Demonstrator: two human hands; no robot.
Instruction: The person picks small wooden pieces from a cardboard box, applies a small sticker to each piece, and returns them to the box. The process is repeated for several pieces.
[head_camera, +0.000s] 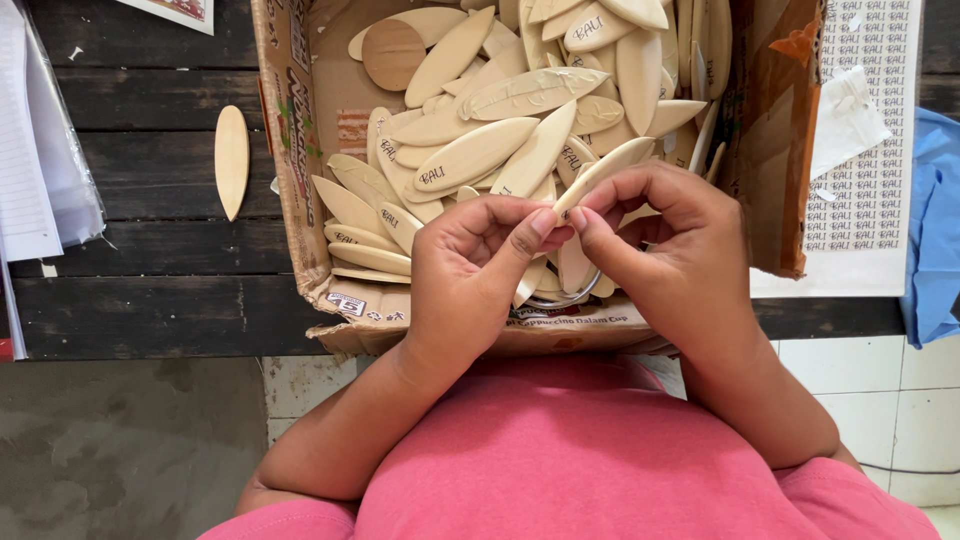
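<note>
Head view: you look straight down at your own two hands, held over the near edge of a cardboard box (300, 150) on a dark plank table (150, 230).
Left hand (470, 270): its thumb and forefinger are pressed together on the near tip of a pale wooden leaf-shaped piece (605, 170).
Right hand (680, 250): its fingers curl in to meet the left, pinching the same near tip from the other side.
Held piece: it slants up and away from your fingertips, above the box and just in front of your chest.
Metal ring (560, 298): a thin curved wire shows below your fingers, with a few more wooden pieces hanging by it; whether the held piece is already on it, you cannot tell.
Box contents: a loose heap of the same flat wooden pieces (470, 155), some lettered, plus one round wooden disc (392, 55) near the far left corner.
Stray piece (231, 160): one lies alone on the table, well apart to the left of the box.
Surroundings: a stack of papers (40, 150) at the left edge, a printed sheet (865, 150) to the right of the box, blue cloth (935, 230) beyond it.
Step in hand: judging by the grip, you are working the tip of one piece near the ring.
Next move calls for: a steady two-handed pinch and fine fingertip control at that tip, with the ring kept close below.
</note>
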